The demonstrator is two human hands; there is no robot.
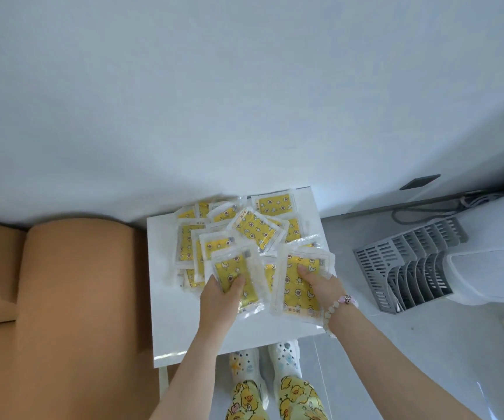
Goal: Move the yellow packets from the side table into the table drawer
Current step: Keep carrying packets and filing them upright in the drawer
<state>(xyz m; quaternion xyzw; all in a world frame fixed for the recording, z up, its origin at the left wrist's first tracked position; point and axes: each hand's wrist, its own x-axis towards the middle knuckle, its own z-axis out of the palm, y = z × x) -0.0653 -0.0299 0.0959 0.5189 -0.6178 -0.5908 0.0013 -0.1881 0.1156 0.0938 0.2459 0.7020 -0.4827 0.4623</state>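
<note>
Several yellow packets [257,227] in clear wrappers lie in a loose pile on the white side table [178,338]. My left hand [222,295] grips one packet [235,269] at the pile's near left, thumb on top. My right hand [320,286] grips another packet [297,294] at the near right, thumb on its yellow face. A bead bracelet circles my right wrist. No drawer shows in this view.
A tan sofa [63,298] stands against the table's left side. To the right, on the grey floor, lies a grey slatted rack [402,265] with a white object [487,277] beside it. The white wall is right behind the table. My feet stand below the table's near edge.
</note>
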